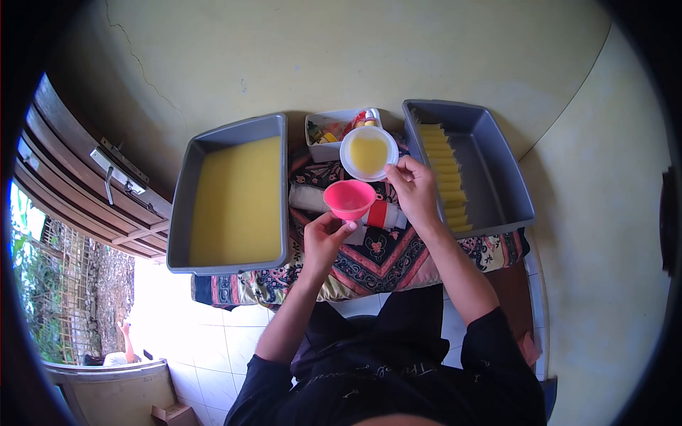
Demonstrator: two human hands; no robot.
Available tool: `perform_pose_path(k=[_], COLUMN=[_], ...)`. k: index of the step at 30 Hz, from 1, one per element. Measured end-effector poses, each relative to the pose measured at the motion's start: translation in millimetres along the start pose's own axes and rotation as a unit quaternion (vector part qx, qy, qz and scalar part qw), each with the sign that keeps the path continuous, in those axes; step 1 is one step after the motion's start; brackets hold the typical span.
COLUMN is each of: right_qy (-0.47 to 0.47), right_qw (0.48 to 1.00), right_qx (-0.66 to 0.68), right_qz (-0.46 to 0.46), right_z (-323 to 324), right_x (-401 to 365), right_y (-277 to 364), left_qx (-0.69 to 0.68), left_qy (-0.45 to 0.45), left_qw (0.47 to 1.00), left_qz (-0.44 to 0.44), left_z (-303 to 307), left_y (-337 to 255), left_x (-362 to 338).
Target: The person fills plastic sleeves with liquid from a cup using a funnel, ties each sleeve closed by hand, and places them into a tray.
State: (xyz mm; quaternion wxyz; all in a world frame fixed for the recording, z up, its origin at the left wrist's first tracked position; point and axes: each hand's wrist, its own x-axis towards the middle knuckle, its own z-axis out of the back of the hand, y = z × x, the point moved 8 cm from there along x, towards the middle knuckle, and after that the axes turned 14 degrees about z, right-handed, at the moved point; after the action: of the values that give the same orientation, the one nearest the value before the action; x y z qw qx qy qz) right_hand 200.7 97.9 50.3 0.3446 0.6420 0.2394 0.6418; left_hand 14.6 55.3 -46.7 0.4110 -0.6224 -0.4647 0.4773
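My left hand (325, 240) grips a pink funnel (349, 199) near its narrow lower end, with the wide mouth facing up. What hangs below the funnel, if anything, is hard to make out. Just above and to the right, my right hand (414, 186) pinches the rim of a round white plastic cup (347, 157) with yellow liquid (369, 153) in it. The cup is held beyond the funnel, apart from it. Beneath both hands lies a bundle of clear plastic bags (307, 198) with a red band (378, 213).
On the left stands a grey tub (285, 213) of yellow liquid. A second grey tub (501, 167) on the right holds a row of filled yellow tubes (442, 167). Behind sits a white box (327, 151) of small items. A patterned cloth (412, 255) covers the table.
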Motion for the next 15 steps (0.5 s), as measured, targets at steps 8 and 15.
perform_pose_path(k=[8,15], right_qy=[0.017,0.013], right_qw=[0.995,0.987], right_qx=[-0.042,-0.049], right_qz=[0.091,0.154], right_z=[3,4], right_x=[10,16], right_y=[46,68], left_qx=[-0.014,-0.009], left_qy=[0.028,0.034], left_qw=[0.999,0.998], left_qz=[-0.034,-0.056], left_z=[-20,-27], left_y=[-36,-58], left_x=[-8,-14])
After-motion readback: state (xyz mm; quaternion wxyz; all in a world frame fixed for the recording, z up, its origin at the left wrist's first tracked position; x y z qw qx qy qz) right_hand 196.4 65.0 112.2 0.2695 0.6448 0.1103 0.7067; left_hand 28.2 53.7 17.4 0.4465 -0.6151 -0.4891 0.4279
